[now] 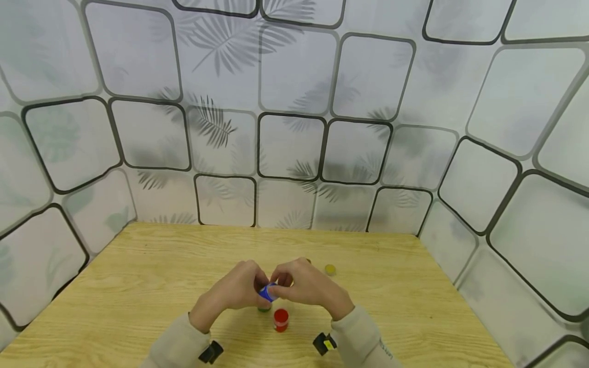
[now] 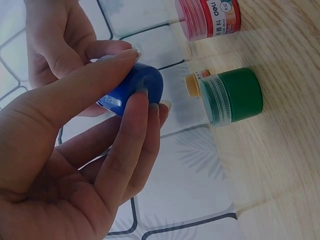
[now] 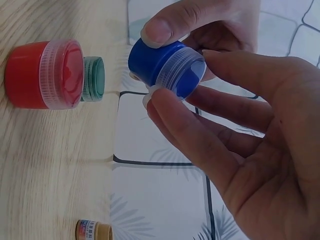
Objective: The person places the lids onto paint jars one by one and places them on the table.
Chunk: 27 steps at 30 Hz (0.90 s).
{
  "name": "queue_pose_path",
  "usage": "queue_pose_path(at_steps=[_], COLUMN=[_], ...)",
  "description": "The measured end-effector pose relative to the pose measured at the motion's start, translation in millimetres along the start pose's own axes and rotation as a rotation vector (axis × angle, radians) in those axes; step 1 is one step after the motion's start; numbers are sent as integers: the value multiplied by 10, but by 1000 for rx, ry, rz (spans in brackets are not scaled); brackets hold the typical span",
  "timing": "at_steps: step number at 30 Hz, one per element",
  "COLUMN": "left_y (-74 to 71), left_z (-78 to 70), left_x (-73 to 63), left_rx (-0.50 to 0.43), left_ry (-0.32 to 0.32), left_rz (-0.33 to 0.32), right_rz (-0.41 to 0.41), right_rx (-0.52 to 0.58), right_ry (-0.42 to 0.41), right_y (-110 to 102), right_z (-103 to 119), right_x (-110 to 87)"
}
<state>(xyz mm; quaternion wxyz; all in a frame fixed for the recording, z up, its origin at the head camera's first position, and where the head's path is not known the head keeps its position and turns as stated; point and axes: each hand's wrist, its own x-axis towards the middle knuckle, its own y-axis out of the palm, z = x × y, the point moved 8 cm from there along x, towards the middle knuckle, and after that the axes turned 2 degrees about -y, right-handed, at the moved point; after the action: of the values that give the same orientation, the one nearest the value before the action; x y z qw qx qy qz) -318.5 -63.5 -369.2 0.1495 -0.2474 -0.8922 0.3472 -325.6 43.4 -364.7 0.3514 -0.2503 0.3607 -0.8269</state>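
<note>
Over the table, both hands hold a small blue paint jar (image 1: 266, 293). My left hand (image 1: 238, 287) grips the blue body between thumb and fingers. My right hand (image 1: 307, 284) pinches the clear ribbed lid (image 3: 172, 70) at the jar's other end; the lid appears to be on the jar. Below the hands stands a red paint jar (image 1: 281, 320) with a clear lid. Near it is a green paint jar (image 2: 240, 96), mostly hidden by my left hand in the head view.
A yellow-topped jar (image 1: 330, 269) stands beyond my right hand. Beside it, a small brownish thing (image 1: 309, 261) is mostly hidden by that hand. A small bottle with a gold-coloured cap (image 3: 95, 230) shows in the right wrist view. Patterned curtains (image 1: 294, 148) surround the wooden table (image 1: 184, 260).
</note>
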Motion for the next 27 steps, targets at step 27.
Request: queue_pose_path(at_steps=[27], left_y=[-37], left_z=[-8], left_x=[-19], left_rx=[0], left_ry=[-10], left_rz=[-4], right_rz=[42], right_rx=[61], right_ry=[-129], right_y=[14], right_z=[116], right_x=[-6])
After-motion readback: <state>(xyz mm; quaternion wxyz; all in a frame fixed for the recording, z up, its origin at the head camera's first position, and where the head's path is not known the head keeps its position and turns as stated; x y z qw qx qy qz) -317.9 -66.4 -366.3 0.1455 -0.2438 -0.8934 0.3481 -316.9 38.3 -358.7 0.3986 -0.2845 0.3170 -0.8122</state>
